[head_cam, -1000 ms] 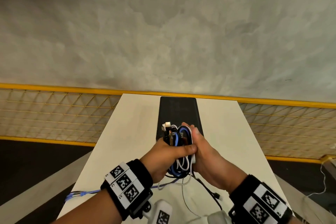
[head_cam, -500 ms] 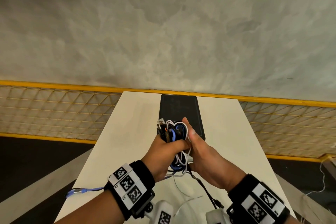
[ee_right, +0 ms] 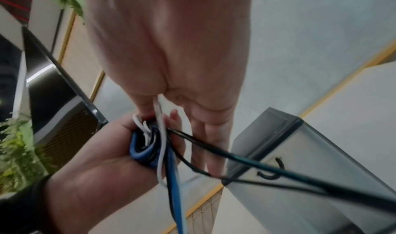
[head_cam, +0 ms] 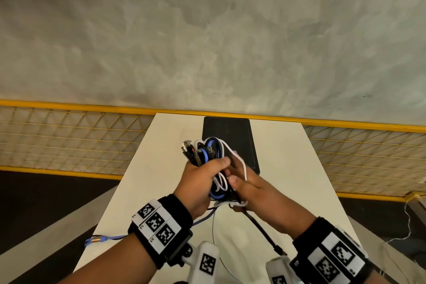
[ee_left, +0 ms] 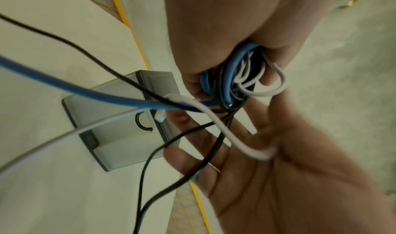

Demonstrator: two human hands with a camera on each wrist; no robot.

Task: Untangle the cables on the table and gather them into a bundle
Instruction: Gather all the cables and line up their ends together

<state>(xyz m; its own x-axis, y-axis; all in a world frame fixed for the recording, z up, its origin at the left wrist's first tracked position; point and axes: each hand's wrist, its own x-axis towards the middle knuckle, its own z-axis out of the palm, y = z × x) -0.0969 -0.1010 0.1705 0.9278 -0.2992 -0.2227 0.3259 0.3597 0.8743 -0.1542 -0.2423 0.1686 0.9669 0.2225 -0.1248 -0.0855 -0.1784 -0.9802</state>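
Observation:
A coil of blue, white and black cables (head_cam: pixel 208 152) sits in my left hand (head_cam: pixel 200 175), which grips it in a fist above the white table (head_cam: pixel 159 168); plug ends stick out at its top left. Just to the right, my right hand (head_cam: pixel 251 189) has a white cable (head_cam: pixel 241 163) looped over its fingers and pinched. In the right wrist view that white cable (ee_right: pixel 159 112) comes out between the fingers down to the coil (ee_right: pixel 143 147). The left wrist view shows the coil (ee_left: pixel 231 78) and the right hand (ee_left: pixel 278 178) under it. Loose blue (head_cam: pixel 202 217) and black (head_cam: pixel 260 228) tails hang toward me.
A black box (head_cam: pixel 227 134) lies on the table behind the hands. The blue tail's plug end (head_cam: pixel 92 241) hangs over the table's left edge. Yellow mesh fencing (head_cam: pixel 69 140) runs on both sides, with a grey floor beyond.
The left hand has lifted the coil up and slightly left. The right hand has come off the coil's side and dropped lower, drawing a white loop out with it.

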